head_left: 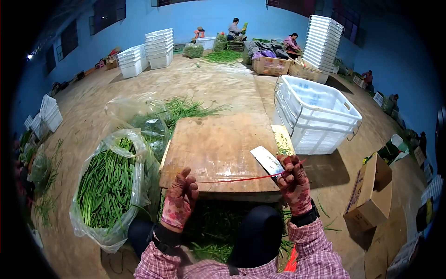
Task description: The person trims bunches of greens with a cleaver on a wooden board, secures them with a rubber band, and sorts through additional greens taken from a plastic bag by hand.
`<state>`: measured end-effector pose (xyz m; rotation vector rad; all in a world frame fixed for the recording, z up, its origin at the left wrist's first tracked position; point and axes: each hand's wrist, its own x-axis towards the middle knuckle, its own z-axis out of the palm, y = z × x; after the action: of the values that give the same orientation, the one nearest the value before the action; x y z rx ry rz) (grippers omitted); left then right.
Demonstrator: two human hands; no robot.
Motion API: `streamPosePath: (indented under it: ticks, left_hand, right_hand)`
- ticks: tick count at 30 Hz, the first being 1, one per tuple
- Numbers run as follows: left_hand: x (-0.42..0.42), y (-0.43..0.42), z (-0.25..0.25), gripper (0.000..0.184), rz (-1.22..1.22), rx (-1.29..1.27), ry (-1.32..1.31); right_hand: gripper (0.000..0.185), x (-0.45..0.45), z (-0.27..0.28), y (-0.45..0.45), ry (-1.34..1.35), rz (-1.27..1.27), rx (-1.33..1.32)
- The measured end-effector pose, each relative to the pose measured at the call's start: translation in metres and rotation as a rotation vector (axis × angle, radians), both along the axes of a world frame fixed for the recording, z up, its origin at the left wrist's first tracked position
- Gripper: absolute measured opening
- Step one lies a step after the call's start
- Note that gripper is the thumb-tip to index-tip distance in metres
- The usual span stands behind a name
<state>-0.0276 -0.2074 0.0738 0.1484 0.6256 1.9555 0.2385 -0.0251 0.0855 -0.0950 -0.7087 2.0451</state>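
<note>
A thin red tie [232, 180] is stretched nearly level above the near edge of a wooden board [213, 144]. My left hand [180, 197], in a pink patterned glove, pinches its left end. My right hand [295, 187], gloved alike, grips the other end, and a short tail sticks out past the fingers. A pale, wide flat blade [266, 160] lies on the board's right side, close to my right hand; its near end is hidden there. Left of the board stands a clear plastic bag [79, 211] full of long green stalks [107, 186].
Stacked white crates [320, 114] stand right of the board, and an open cardboard box [369, 190] sits farther right. Loose greens [186, 109] lie behind the board, more beneath it. Several people work along the walls, near tall crate stacks [323, 44].
</note>
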Motion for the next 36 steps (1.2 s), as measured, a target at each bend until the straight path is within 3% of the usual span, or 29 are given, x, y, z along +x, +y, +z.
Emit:
streamPosePath:
  ticks: [6, 9, 10, 11, 12, 13, 14, 15, 16, 18, 19, 21, 22, 23, 24, 26, 28, 29, 30, 32, 34, 36]
  left_hand:
    - [-0.029, 0.017, -0.022, 0.023, -0.109, 0.240, -0.190]
    - [-0.045, 0.023, -0.019, 0.025, -0.224, 0.287, -0.245]
    - [-0.049, 0.023, -0.017, 0.020, -0.192, 0.175, -0.174]
    - [-0.045, 0.025, -0.002, 0.011, -0.173, 0.047, 0.048]
    - [-0.057, 0.026, -0.007, 0.012, -0.240, 0.054, 0.095]
    - [-0.076, 0.032, -0.024, 0.008, -0.389, 0.203, 0.147]
    - [-0.076, 0.034, -0.015, 0.010, -0.340, 0.147, 0.254]
    - [-0.076, 0.037, -0.002, 0.009, -0.262, -0.014, 0.199]
    - [-0.090, 0.038, -0.004, 0.008, -0.247, -0.074, 0.270]
    - [-0.106, 0.047, -0.016, 0.018, -0.332, -0.070, 0.552]
    - [-0.113, 0.051, -0.015, 0.025, -0.353, -0.091, 0.745]
    - [-0.113, 0.058, 0.017, 0.016, -0.306, -0.204, 1.253]
    - [-0.119, 0.076, 0.011, 0.017, -0.237, -0.255, 1.439]
    - [-0.121, 0.091, 0.008, 0.015, 0.002, -0.227, 1.832]
    - [-0.123, 0.106, 0.006, 0.015, 0.037, -0.261, 1.916]
    - [-0.138, 0.150, -0.034, 0.013, 0.026, -0.284, 1.712]
    - [-0.176, 0.210, -0.111, 0.010, 0.197, -0.466, 2.012]
    - [-0.177, 0.223, -0.134, 0.009, 0.200, -0.630, 2.094]
    - [-0.169, 0.225, -0.142, 0.008, 0.192, -0.787, 2.167]
    - [-0.162, 0.231, -0.157, 0.019, 0.186, -0.824, 1.898]
    - [-0.162, 0.226, -0.172, 0.028, 0.221, -0.784, 1.707]
    - [-0.164, 0.196, -0.144, 0.064, 0.063, -0.743, 1.524]
  right_hand:
    - [0.029, -0.002, -0.024, 0.029, 0.022, 0.082, -0.063]
    - [0.033, -0.003, -0.023, 0.043, -0.119, 0.070, -0.044]
    - [0.033, -0.003, -0.030, 0.049, -0.165, 0.103, -0.054]
    - [0.033, -0.007, -0.031, 0.051, -0.315, -0.037, 0.052]
    - [0.032, -0.012, -0.031, 0.053, -0.481, -0.177, 0.143]
    - [0.039, -0.014, -0.026, 0.053, -0.343, -0.099, 0.076]
    - [0.041, -0.016, -0.020, 0.057, -0.221, 0.007, -0.063]
    - [0.042, -0.017, -0.025, 0.063, -0.381, -0.085, -0.054]
    - [0.047, -0.013, -0.019, 0.056, -0.463, -0.011, -0.001]
    - [0.054, 0.003, -0.066, 0.104, -0.504, 0.000, 0.168]
    - [0.056, 0.001, -0.060, 0.113, -0.496, 0.127, 0.314]
    - [0.038, -0.028, -0.027, 0.092, -0.829, -0.027, 0.467]
    - [0.031, -0.047, -0.010, 0.081, -1.000, -0.092, 0.531]
    - [0.027, -0.060, -0.022, 0.089, -0.926, -0.120, 0.522]
    - [0.028, -0.067, -0.022, 0.096, -1.063, -0.187, 0.581]
    - [0.031, -0.068, -0.047, 0.123, -1.160, -0.181, 0.811]
    - [0.034, -0.097, -0.083, 0.172, -1.233, -0.136, 1.063]
    - [0.035, -0.104, -0.108, 0.195, -1.262, -0.024, 0.939]
    - [0.035, -0.115, -0.117, 0.196, -1.354, -0.113, 1.074]
    - [0.033, -0.119, -0.106, 0.185, -1.445, -0.071, 1.146]
    - [0.033, -0.107, -0.142, 0.221, -1.301, 0.027, 1.001]
    - [0.033, -0.098, -0.172, 0.251, -1.147, 0.120, 0.869]
